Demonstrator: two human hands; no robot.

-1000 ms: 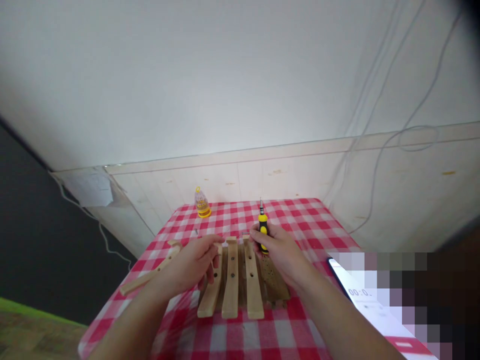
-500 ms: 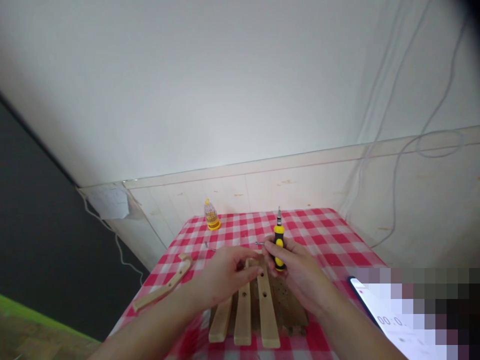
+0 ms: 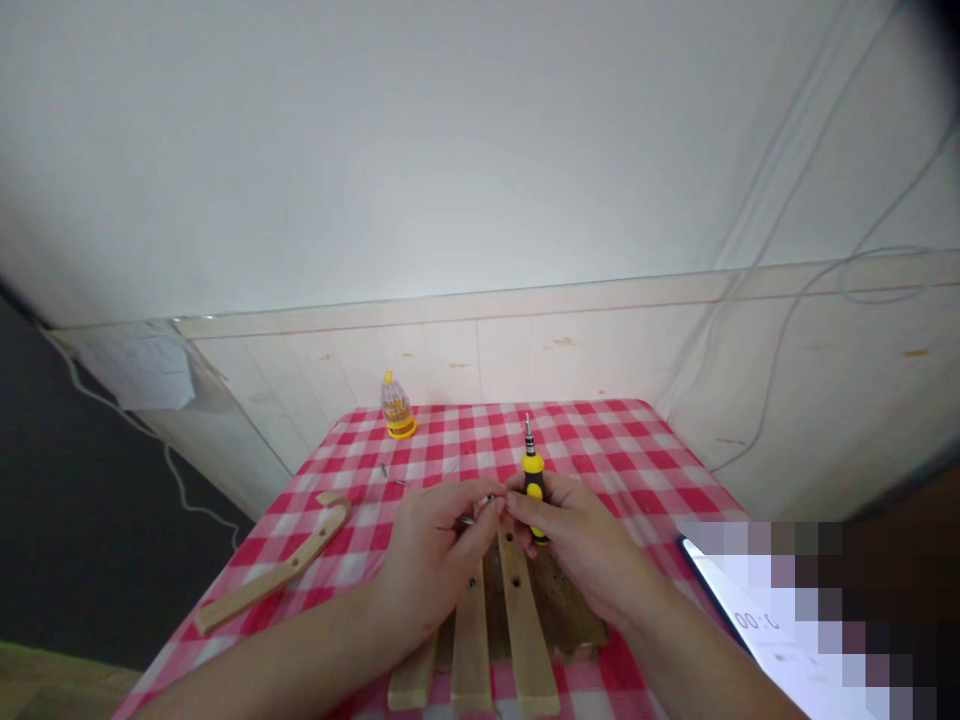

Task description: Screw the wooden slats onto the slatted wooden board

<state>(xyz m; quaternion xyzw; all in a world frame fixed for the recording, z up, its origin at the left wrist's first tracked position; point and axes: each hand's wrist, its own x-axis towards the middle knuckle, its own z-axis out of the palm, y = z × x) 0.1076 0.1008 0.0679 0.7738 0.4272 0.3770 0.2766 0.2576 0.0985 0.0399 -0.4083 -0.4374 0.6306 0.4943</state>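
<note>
My right hand (image 3: pixel 574 515) is wrapped round a yellow and black screwdriver (image 3: pixel 534 480), its bit pointing up. My left hand (image 3: pixel 442 530) pinches a small metal screw (image 3: pixel 491 498) between thumb and fingers, and the right fingertips meet it there. Below the hands lie wooden pieces with drilled holes: a right one (image 3: pixel 529 640), a middle one (image 3: pixel 471 650) and a left one (image 3: pixel 412 680), the last mostly covered by my left hand and forearm. They rest on a brown wooden board (image 3: pixel 566 600).
A curved wooden hook piece (image 3: pixel 277 578) lies at the left on the checked tablecloth (image 3: pixel 465 440). Two loose screws (image 3: pixel 397 483) lie near a clear bit case with a yellow base (image 3: pixel 399 410). A phone (image 3: pixel 739 610) lies at the right. The wall stands behind the table.
My left hand has come up to my right fingertips and taken hold of the screw, which stuck out from the right fingers before. The screwdriver stays in my right hand. The view has shifted.
</note>
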